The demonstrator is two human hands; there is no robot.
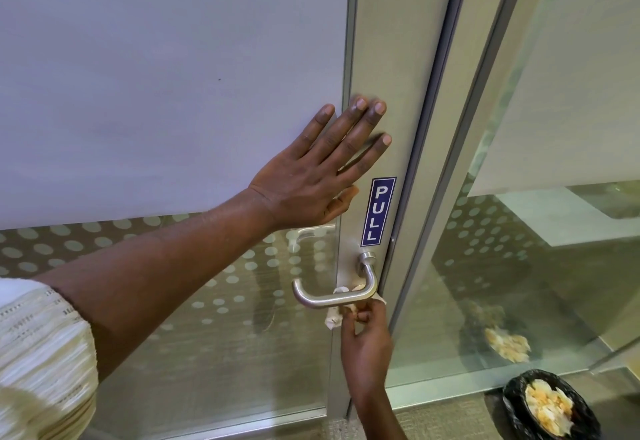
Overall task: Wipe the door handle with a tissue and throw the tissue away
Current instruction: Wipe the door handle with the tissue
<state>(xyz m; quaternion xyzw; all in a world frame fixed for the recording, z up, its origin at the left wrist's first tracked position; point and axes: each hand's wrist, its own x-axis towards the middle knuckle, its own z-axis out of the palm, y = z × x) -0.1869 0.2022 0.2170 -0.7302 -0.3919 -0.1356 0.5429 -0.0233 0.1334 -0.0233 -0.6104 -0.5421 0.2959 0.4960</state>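
A brushed-metal lever door handle (329, 298) sticks out from the aluminium door frame, below a blue PULL sticker (378, 211). My right hand (366, 339) reaches up from below and is shut on a crumpled white tissue (335, 318), pressing it against the underside and back of the lever near its bend. My left hand (318, 172) lies flat, fingers spread, against the frosted glass door and its frame above the handle, holding nothing.
A bin lined with a black bag (550, 405), holding crumpled tissues, stands on the floor at the lower right. A fixed glass panel (519, 231) with a metal post is to the right of the door. The door's lower glass carries a dotted pattern.
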